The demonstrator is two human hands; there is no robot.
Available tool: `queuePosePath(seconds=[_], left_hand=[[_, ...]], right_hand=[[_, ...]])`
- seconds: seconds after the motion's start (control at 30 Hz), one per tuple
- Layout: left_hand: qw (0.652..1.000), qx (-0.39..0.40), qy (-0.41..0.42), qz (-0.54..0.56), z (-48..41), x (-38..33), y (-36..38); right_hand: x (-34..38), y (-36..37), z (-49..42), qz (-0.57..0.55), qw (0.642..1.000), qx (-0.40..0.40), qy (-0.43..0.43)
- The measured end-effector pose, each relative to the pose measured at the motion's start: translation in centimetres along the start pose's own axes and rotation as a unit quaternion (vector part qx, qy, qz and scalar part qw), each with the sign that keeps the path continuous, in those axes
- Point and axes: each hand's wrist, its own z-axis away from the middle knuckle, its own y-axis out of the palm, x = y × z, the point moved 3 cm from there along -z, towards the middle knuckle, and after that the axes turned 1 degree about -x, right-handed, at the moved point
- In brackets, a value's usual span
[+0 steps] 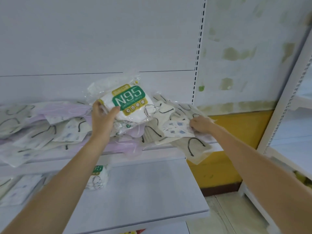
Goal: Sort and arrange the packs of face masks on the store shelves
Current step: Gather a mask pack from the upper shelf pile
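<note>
white store shelving: upper shelf [160,152] strewn with loose mask packs [42,129], lower shelf [152,183] at 6 o'clock, yellow wall [236,125] at 3 o'clock. the left arm partly hides a second pack [97,178] at 7 o'clock. left hand [103,115] grips the n95 pack [130,100], a clear bag with a green label, above the pile's centre; right hand [201,124] pinches a blue-patterned pack [177,129] at its 4 o'clock.

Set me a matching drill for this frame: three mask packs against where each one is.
Packs: 1 N95 pack with whole label showing; 2 N95 pack with label half hidden; 3 blue-patterned pack.
Places: a under the right hand; b on the lower shelf; c held by the left hand.
Pairs: 1-c, 2-b, 3-a.
</note>
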Motion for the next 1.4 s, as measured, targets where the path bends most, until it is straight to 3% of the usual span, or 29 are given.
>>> queuePosePath(seconds=[0.13,0.2,0.23,0.3,0.4,0.53,0.77,0.87,1.0,1.1,1.2,1.27,1.4], left_hand=[[1.0,0.021,-0.002,0.012,-0.2,0.4,-0.4],[1.0,0.027,-0.002,0.013,0.1,0.3,-0.5],[1.0,0.028,-0.002,0.01,0.3,0.2,-0.6],[0.999,0.034,0.002,0.006,0.9,-0.3,-0.7],[0.998,0.056,0.021,-0.003,2.3,-1.4,-0.6],[0.997,0.052,0.05,-0.009,5.5,-3.2,-1.6],[0.997,0.014,0.068,0.011,11.6,-1.6,-10.3],[1.0,0.015,0.026,-0.004,13.1,-0.2,-14.8],[0.989,0.091,-0.014,-0.116,14.4,2.2,-21.1],[0.955,0.17,-0.123,-0.209,14.6,5.9,-26.5],[0.908,0.239,-0.26,-0.224,15.0,10.4,-31.3],[0.886,0.245,-0.311,-0.241,15.1,13.2,-33.4],[0.891,0.206,-0.33,-0.235,13.6,18.8,-34.5]], right_hand=[[1.3,0.5,0.0,0.058,0.998,0.022,-0.025],[1.5,0.0,0.1,0.092,0.995,-0.003,-0.022],[1.9,-0.4,0.4,0.069,0.997,-0.035,-0.022],[3.6,-1.2,2.0,-0.102,0.989,-0.078,-0.069],[8.3,-1.8,6.4,-0.341,0.916,-0.042,-0.205],[13.5,-0.7,11.2,-0.331,0.878,-0.05,-0.343],[16.8,6.5,17.3,-0.352,0.848,0.024,-0.395],[19.6,10.7,19.8,-0.359,0.845,0.032,-0.395],[24.0,16.9,22.4,-0.374,0.847,0.026,-0.378],[26.5,23.1,23.9,-0.393,0.865,0.097,-0.297],[28.2,29.2,24.9,-0.391,0.881,0.162,-0.212],[29.0,32.6,25.4,-0.389,0.89,0.182,-0.15],[29.2,36.9,25.2,-0.41,0.899,0.156,-0.008]])
